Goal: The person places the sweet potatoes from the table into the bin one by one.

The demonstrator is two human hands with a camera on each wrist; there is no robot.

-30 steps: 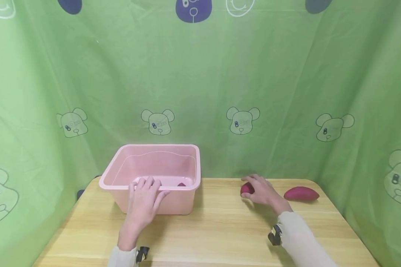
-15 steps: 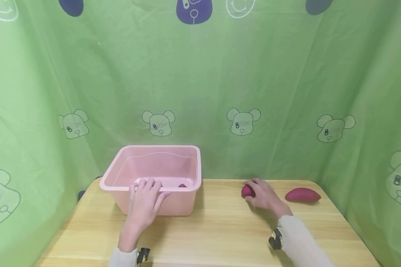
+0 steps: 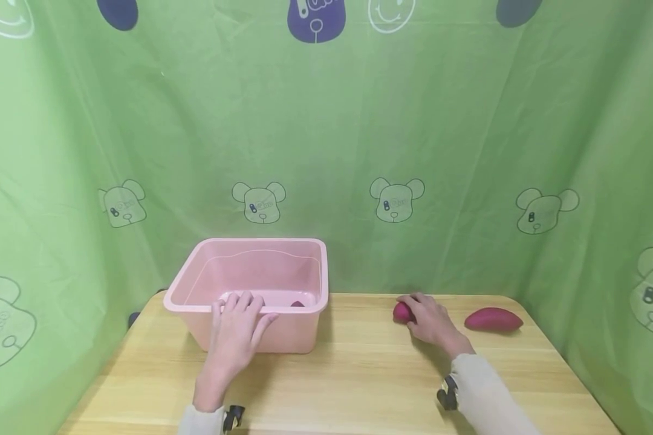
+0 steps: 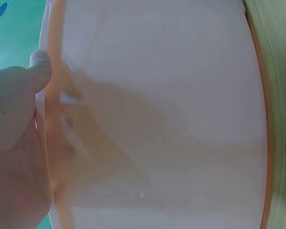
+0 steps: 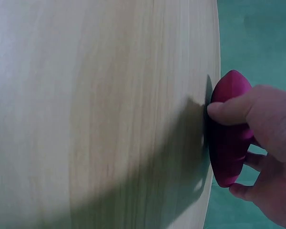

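My right hand [image 3: 431,319] grips a dark magenta sweet potato [image 5: 231,138] near the table's far edge. In the right wrist view the thumb lies across its near side and the fingers are behind it, partly hidden. One tapered end of that sweet potato [image 3: 402,312] shows past the hand in the head view. My left hand [image 3: 238,332] holds the front rim of a pink plastic tub [image 3: 291,332], fingers hooked over into it and thumb outside. The left wrist view has the thumb [image 4: 40,69] against the tub's rim. Inside the tub, the tip of a dark magenta thing [image 3: 297,304] shows; the rest is hidden.
A second sweet potato [image 3: 493,319] lies on the wooden table [image 3: 359,386], right of my right hand. A green printed curtain [image 3: 332,133] hangs closely behind and on both sides. The tub stands at the table's back left.
My right hand's thumb and fingers have shifted slightly around the sweet potato, which stays at nearly the same spot. The left hand and tub have not moved.
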